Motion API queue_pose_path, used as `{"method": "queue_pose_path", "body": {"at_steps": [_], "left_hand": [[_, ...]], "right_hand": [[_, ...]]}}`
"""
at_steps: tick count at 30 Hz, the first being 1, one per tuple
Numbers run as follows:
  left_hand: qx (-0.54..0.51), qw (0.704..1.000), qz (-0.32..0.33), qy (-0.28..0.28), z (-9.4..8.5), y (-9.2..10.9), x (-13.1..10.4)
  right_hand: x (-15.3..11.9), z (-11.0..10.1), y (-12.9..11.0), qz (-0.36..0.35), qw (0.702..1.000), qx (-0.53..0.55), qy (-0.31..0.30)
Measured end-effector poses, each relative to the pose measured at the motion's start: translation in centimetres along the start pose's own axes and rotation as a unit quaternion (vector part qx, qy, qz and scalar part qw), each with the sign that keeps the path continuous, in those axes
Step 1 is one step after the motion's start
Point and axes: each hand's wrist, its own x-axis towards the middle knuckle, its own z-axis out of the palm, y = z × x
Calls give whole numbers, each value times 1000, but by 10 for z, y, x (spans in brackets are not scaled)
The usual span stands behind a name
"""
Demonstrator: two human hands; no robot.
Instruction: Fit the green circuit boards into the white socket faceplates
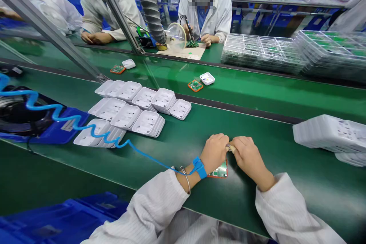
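Note:
Both hands meet above the green tabletop (177, 152), fingers pinched together. My left hand (215, 153), with a blue wrist strap (199, 167) and a metal bangle, grips one side of a small pale and metallic piece (229, 148). On the other side, my right hand (248, 157) has its fingertips closed on the same piece. What the piece is cannot be made out. Partly hidden under my left hand, a green circuit board (220, 170) with an orange-red edge lies on the table.
Stacks of white square covers (126, 116) stand left, more white covers (331, 133) right. A blue coiled cord (148, 156) runs to the wrist strap. Beyond, the green belt (243, 91) carries boards and covers. Across it, a person works near clear trays (263, 51).

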Motion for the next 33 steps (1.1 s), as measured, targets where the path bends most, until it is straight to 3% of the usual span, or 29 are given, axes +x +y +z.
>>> {"method": "queue_pose_path", "body": {"at_steps": [4, 6, 8, 10, 12, 14, 17, 19, 22, 28, 30, 33], "left_hand": [[-15, 1000, -22, -12, -6, -9, 6], [-29, 999, -32, -8, -18, -18, 11], [-4, 998, -54, 32, -34, -32, 16], [77, 984, -113, 113, -52, -50, 21], [161, 954, -185, 171, -66, -68, 25], [215, 930, -237, 180, -74, -83, 28], [244, 919, -259, 170, -78, -93, 31], [246, 919, -246, 184, -79, -88, 30], [239, 932, -197, 191, -72, -65, 24], [156, 987, -31, 38, -32, -15, 5], [132, 991, -28, 24, -27, -14, 4], [123, 986, -94, 55, -29, -29, 10]], "right_hand": [[8, 5, 5, 16, 999, 11, 34], [9, 0, 11, 50, 995, 13, 83], [7, -6, 16, 101, 988, -6, 113], [5, -9, 16, 162, 983, -49, 76], [5, -7, 12, 208, 972, -110, 0], [10, 0, 5, 227, 958, -167, -51], [20, 9, -5, 227, 949, -212, -61], [24, 12, -7, 227, 949, -213, -55], [26, 11, -5, 228, 952, -199, -44], [19, 6, 5, 234, 953, -191, -26], [17, 5, 10, 237, 954, -181, -18], [16, 2, 13, 232, 967, -104, 4]]}}
